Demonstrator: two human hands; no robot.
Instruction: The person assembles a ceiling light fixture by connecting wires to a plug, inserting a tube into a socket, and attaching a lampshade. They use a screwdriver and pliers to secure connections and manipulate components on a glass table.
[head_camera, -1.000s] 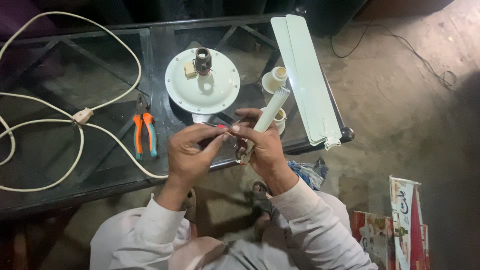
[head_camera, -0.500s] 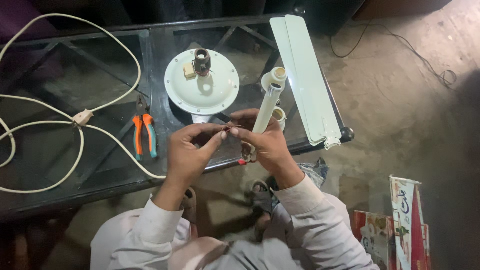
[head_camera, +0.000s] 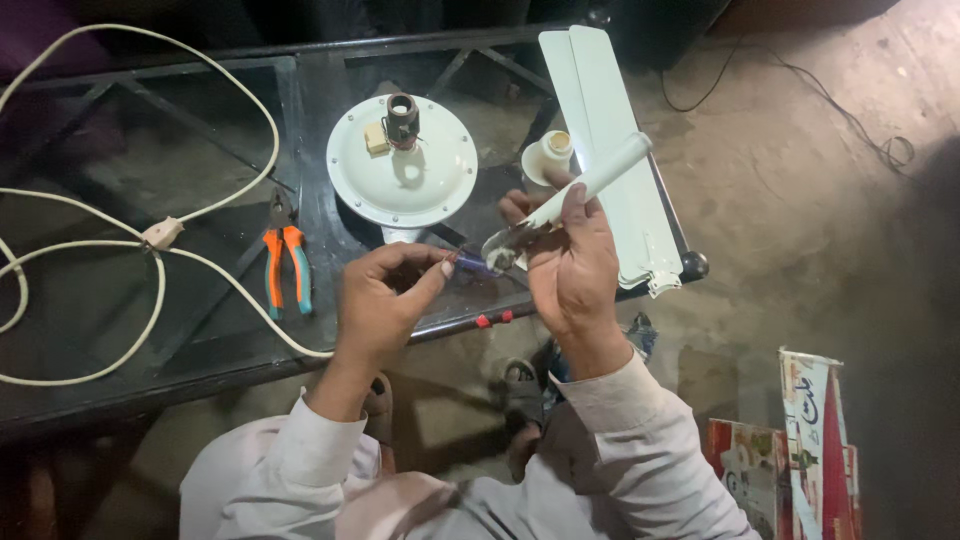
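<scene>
The right hand (head_camera: 578, 262) is closed around a white rod (head_camera: 585, 188), tilting it up over the table's (head_camera: 200, 330) front edge so its lower end faces the left hand (head_camera: 385, 300), whose fingertips pinch a small purple-tipped piece (head_camera: 470, 263) against that end. The round white fan motor (head_camera: 402, 165) sits mid-table; pliers (head_camera: 282, 255) lie left within reach.
</scene>
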